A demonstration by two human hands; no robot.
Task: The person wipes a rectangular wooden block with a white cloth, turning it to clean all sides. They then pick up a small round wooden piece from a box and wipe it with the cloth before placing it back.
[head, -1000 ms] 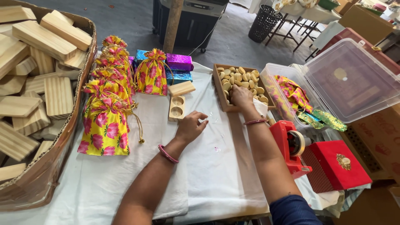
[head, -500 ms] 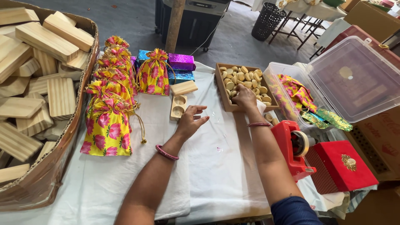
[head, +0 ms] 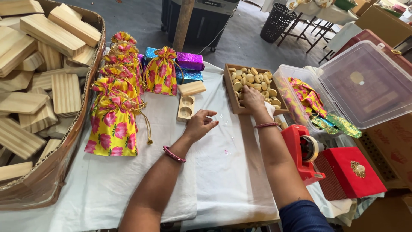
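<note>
My right hand (head: 252, 98) reaches into a shallow wooden tray (head: 229, 90) filled with several small round tan pieces (head: 257, 77); its fingers are curled among them, and whether it holds one is hidden. My left hand (head: 201, 123) hovers empty over the white cloth, fingers loosely spread, just right of a small wooden block with two round hollows (head: 186, 107). A plain wooden lid piece (head: 192, 88) lies behind that block.
Yellow floral drawstring pouches (head: 113, 124) stand in a row at left beside a cardboard box of wooden blocks (head: 38, 86). Shiny wrapped boxes (head: 189, 62) sit behind. A red tape dispenser (head: 302, 150), red box (head: 354, 172) and clear lidded bin (head: 296, 103) stand at right.
My left hand has slid slightly towards the two-hollow block and its fingers have spread. My right hand stays in the tray, shifting a little among the round pieces.
</note>
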